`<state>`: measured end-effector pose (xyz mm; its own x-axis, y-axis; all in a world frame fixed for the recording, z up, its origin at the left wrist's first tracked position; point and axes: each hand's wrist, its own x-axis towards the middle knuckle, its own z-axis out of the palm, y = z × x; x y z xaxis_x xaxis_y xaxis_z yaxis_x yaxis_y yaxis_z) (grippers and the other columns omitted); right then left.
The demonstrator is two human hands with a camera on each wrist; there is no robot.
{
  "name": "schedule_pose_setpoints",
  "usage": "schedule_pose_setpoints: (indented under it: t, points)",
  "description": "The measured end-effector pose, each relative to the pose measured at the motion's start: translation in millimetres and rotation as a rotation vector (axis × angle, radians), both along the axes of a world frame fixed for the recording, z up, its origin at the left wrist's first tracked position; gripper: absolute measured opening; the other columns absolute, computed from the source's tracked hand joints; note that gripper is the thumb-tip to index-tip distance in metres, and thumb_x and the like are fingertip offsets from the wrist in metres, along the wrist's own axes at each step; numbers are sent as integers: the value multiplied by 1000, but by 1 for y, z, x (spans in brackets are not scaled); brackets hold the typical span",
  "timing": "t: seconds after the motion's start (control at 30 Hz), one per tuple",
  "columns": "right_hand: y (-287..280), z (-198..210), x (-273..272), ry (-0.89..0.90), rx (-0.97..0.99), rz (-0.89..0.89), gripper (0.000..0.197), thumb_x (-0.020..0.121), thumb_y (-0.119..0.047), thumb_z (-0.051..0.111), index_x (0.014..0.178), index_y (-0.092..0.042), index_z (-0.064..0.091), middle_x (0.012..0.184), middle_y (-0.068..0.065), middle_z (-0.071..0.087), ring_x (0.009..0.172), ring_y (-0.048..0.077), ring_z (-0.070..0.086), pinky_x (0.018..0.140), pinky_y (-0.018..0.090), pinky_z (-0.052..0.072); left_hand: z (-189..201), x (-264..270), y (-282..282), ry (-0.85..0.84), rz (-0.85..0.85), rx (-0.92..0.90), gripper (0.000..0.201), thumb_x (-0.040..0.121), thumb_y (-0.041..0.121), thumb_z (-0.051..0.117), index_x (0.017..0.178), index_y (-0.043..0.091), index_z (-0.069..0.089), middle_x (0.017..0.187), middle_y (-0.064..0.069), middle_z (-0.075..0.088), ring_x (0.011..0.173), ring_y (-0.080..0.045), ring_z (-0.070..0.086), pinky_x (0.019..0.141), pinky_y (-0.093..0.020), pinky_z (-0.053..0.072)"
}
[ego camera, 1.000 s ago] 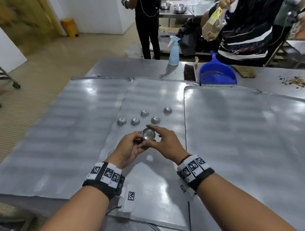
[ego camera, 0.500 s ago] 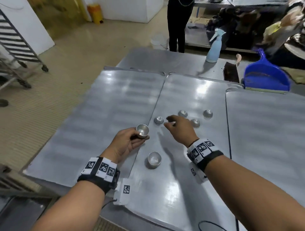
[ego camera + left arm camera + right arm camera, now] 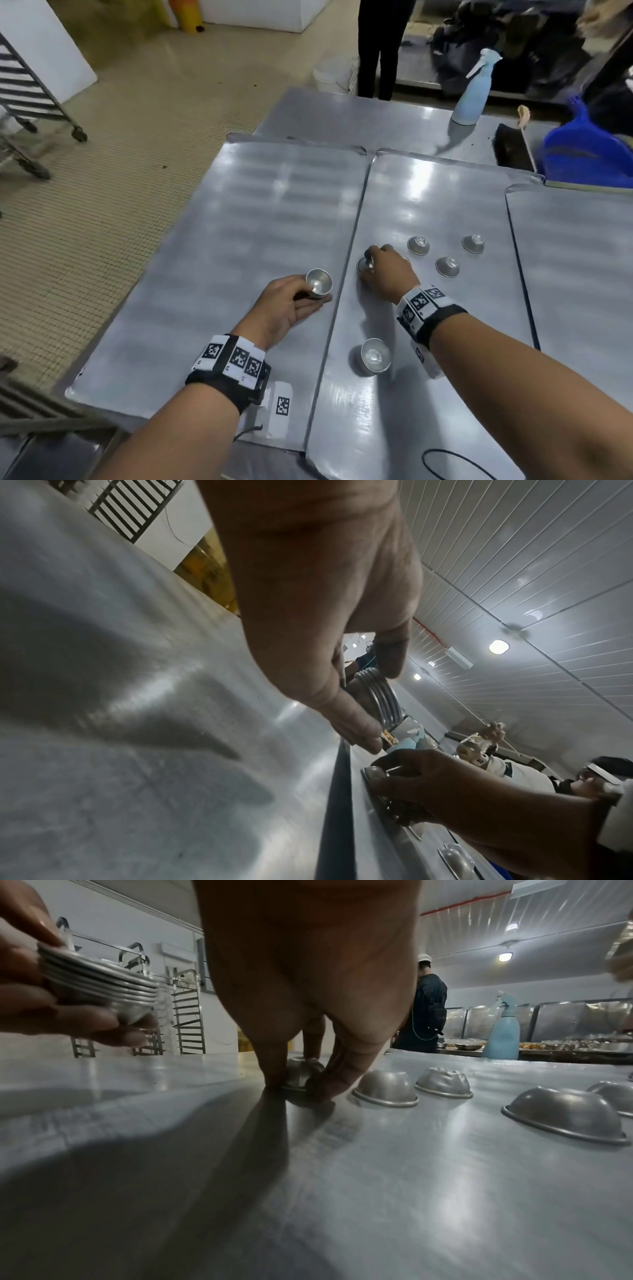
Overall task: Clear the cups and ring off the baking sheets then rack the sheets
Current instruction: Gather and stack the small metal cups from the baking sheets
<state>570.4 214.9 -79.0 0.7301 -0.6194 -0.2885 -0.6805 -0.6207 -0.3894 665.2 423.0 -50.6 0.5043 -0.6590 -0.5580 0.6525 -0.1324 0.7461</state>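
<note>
The baking sheets (image 3: 260, 219) are of grey metal with a brushed, half-matt finish that gives soft, wavy reflections of the lamps. The stack of cups (image 3: 99, 988) in the left hand (image 3: 284, 308) is thin, bright metal with rolled rims. The upturned cups (image 3: 447, 266) on the middle sheet look duller, and one (image 3: 443, 1083) has a crinkled, dented top. The upright cup (image 3: 373, 355) shines inside. The bench (image 3: 359, 116) is smooth steel. The spray bottle (image 3: 471, 99) is pale blue matt plastic and the dustpan (image 3: 589, 157) is glossy blue plastic. The floor (image 3: 102, 164) looks finely ribbed and matt.
</note>
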Motion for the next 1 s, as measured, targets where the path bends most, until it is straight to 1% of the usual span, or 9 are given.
schedule_pose_setpoints:
  t: [0.1,0.23,0.37,0.47,0.6,0.77,0.83,0.9,1.0]
  points:
    - [2,-2,-3,-69,-3,-30,29,94,-25,51,120,-14,53,121,14,57,108,38,57,84,37,39,-2,5,-2,21,-23,-8,27,97,4,52,119,-8,64,112,-28,73,105,-34,74,98,-38,57]
    - [5,1,-17,-184,20,-31,44,87,-24,61,130,-17,52,129,10,53,112,34,56,92,39,45,-3,6,-11,23,-62,-5,26,97,3,52,117,-6,66,111,-28,73,105,-34,74,96,-36,57]
    - [7,0,-33,-211,4,-31,32,83,-30,70,110,-19,59,116,4,55,99,26,58,84,36,48,-5,4,-19,44,-90,-15,29,97,4,52,120,-8,64,112,-27,73,104,-34,74,94,-35,58]
    - [9,-1,-45,-208,-4,-35,21,85,-35,68,99,-23,59,113,0,55,95,23,59,79,34,47,-3,0,-24,37,-117,-1,29,96,6,53,121,-7,63,112,-26,74,103,-32,75,83,-29,61]
    - [15,-3,-56,-240,37,-77,24,78,-42,67,92,-33,50,108,-5,58,90,23,60,75,33,47,1,-3,-27,40,-112,5,24,96,4,53,114,-5,66,112,-28,73,95,-30,77,64,-22,57]
    - [14,-4,-65,-227,75,-52,48,79,-45,71,120,-29,53,128,-5,61,106,22,61,85,32,48,1,-7,-27,25,-120,11,25,96,7,54,115,-4,66,111,-28,73,95,-28,77,65,-22,58]
    - [13,-4,-68,-196,62,-36,57,80,-44,74,130,-24,55,134,-1,60,113,24,60,90,33,47,1,-8,-26,10,-134,23,26,96,10,55,117,0,66,111,-24,74,99,-28,76,77,-26,58]
    - [14,-2,-72,-176,54,-19,59,81,-44,73,133,-22,56,134,1,61,116,25,59,91,33,46,0,-10,-25,2,-144,36,27,95,13,56,118,4,67,111,-21,75,103,-27,75,90,-30,51]
    - [17,2,-79,-174,58,-17,46,82,-39,73,121,-18,63,124,5,63,113,27,59,89,36,47,-1,-15,-22,10,-122,11,24,94,9,59,115,2,69,113,-23,74,106,-30,74,96,-35,54]
